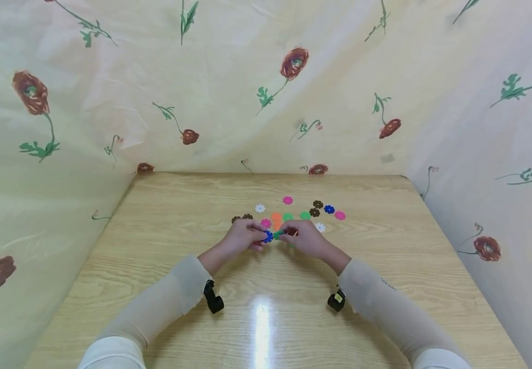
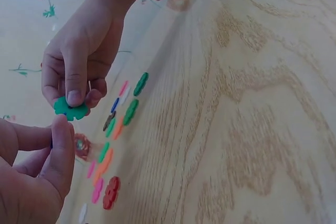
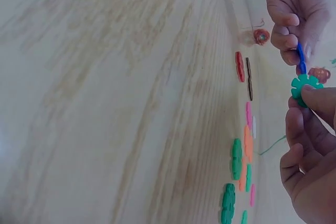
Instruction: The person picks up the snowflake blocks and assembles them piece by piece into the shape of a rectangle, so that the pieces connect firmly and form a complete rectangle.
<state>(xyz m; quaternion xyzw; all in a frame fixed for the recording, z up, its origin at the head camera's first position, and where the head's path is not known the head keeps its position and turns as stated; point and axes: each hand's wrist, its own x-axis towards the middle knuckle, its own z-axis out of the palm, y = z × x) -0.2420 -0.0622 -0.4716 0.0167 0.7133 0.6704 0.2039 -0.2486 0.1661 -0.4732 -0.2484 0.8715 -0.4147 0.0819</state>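
Note:
My left hand (image 1: 240, 238) pinches a blue flower-shaped plastic disc (image 1: 268, 236) between thumb and fingers. A green flower-shaped disc (image 3: 303, 86) is held by the thumb and fingers of my right hand (image 1: 309, 240). The two discs are above the table, and in the right wrist view the blue one, seen edge-on, meets the notched rim of the green one. Whether their slots interlock I cannot tell. In the left wrist view my left fingers hide most of the blue disc, while the green disc (image 2: 70, 109) shows beneath the right thumb.
More notched discs lie scattered on the wooden table (image 1: 164, 307) behind the hands. Among them are orange (image 1: 276, 217), white (image 1: 260, 208), brown (image 1: 318, 204), pink (image 1: 340, 216) and red (image 2: 111, 193) ones. Flower-printed cloth (image 1: 229, 77) rises at the table's back and sides.

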